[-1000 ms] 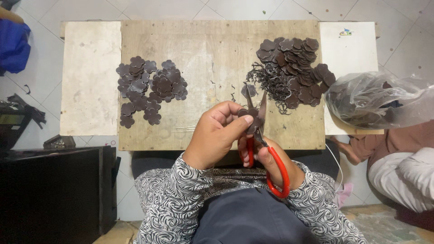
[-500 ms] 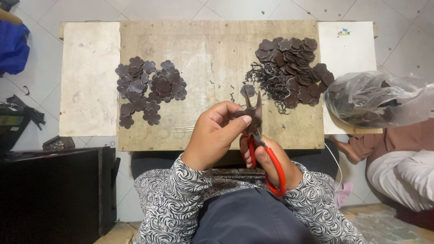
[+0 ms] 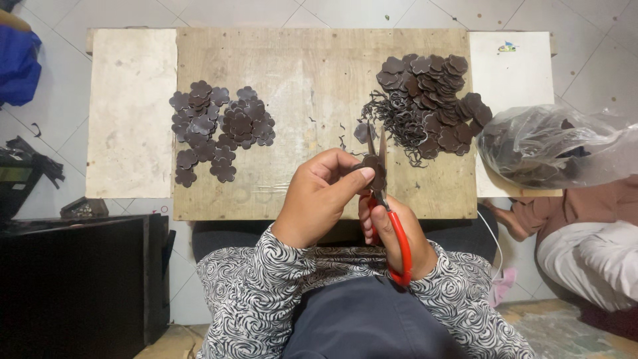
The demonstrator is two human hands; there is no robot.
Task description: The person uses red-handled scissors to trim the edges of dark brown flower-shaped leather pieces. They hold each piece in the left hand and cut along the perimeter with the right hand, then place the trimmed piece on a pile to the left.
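Note:
My left hand [image 3: 319,196] pinches a small dark brown flower-shaped piece [image 3: 373,169] at the near edge of a wooden board [image 3: 312,80]. My right hand [image 3: 392,233] grips red-handled scissors [image 3: 389,206], whose blades point away from me and close around that piece. A pile of cut dark flower shapes [image 3: 216,129] lies on the board's left part. A larger heap of dark pieces with curly trimmings [image 3: 425,106] lies on its right part.
A clear plastic bag of dark pieces [image 3: 551,146] rests at the right, beside another person's legs [image 3: 585,239]. Pale boards [image 3: 129,113] flank the wooden one. A black cabinet [image 3: 73,279] stands at my left, blue cloth [image 3: 16,63] at far left.
The scissors and both hands have shifted slightly, and the piece has turned a little between my left fingers. The piles have not moved.

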